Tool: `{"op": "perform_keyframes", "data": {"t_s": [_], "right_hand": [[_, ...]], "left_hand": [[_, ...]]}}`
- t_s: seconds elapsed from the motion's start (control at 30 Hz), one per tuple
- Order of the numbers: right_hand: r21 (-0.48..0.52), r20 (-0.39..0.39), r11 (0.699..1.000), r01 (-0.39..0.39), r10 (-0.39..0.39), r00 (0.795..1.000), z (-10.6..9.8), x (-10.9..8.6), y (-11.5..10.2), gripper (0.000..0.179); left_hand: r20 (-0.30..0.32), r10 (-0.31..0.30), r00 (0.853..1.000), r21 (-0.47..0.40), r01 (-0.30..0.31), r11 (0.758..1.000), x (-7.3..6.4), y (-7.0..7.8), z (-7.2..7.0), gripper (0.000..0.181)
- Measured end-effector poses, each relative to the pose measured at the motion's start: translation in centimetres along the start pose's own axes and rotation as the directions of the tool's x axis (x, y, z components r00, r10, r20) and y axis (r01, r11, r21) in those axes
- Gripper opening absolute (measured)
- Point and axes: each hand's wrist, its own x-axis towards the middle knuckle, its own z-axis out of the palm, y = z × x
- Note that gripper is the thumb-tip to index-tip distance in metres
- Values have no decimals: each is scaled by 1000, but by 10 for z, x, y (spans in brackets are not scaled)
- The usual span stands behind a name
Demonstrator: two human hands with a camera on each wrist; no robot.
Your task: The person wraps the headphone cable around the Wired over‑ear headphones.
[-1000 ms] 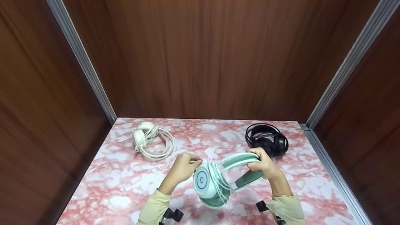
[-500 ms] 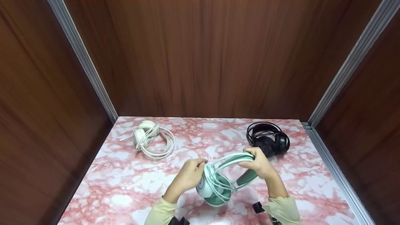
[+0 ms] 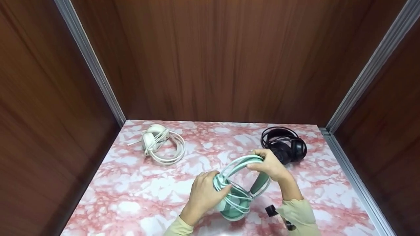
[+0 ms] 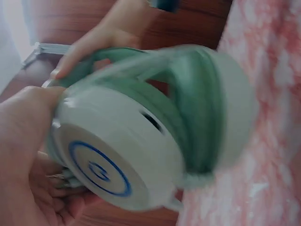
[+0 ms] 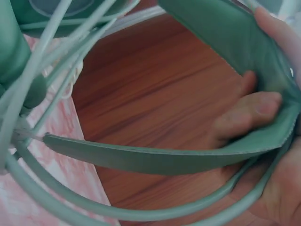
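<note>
A mint-green headset [image 3: 233, 213] is held up between both hands over the table, its thin cable [image 3: 241, 195] wound round the earcups. My left hand [image 3: 204, 193] grips it at the near earcup, thumb across the cable loops. The left wrist view shows that white earcup [image 4: 113, 146] with a blue ring and logo, its green cushion behind, slightly blurred. At the other end, my right hand [image 3: 270, 166] holds the top of the headband, fingers curled round the green inner band [image 5: 155, 157] and the outer tubes. The palm side of the left hand is partly hidden.
On the marbled red-and-white table [image 3: 131, 183], a white headset [image 3: 157, 134] with coiled cable lies at the back left. A black headset [image 3: 283, 147] lies at the back right, just behind the right hand. Wooden panels [image 3: 210, 65] enclose three sides.
My left hand has slid over the near earcup and its thumb now lies on the cable. The headset has turned, hiding the blue logo from the head view; the right hand has shifted slightly left.
</note>
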Motion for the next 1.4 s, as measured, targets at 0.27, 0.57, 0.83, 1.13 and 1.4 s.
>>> {"op": "perform_keyframes", "data": {"t_s": [0.27, 0.57, 0.83, 1.13, 1.4], "right_hand": [[-312, -119, 950, -25, -13, 993, 1, 35, -25, 39], [-450, -29, 887, 107, -134, 991, 34, 6, -73, 22], [-514, 38, 844, 155, -158, 987, 59, -27, -33, 8], [-504, -23, 855, 124, -157, 987, 82, -41, -5, 7], [-400, -16, 916, 19, -28, 999, 88, -48, 4, 4]], "left_hand": [[-88, -129, 988, -194, 110, 975, 3, -23, 23, 27], [79, -544, 835, -341, 536, 772, 15, -74, 44, 36], [109, -786, 609, -417, 745, 520, 47, -118, 59, 44], [183, -853, 489, -535, 777, 331, 60, -147, 83, 68], [250, -862, 441, -537, 804, 256, 77, -150, 89, 84]]}}
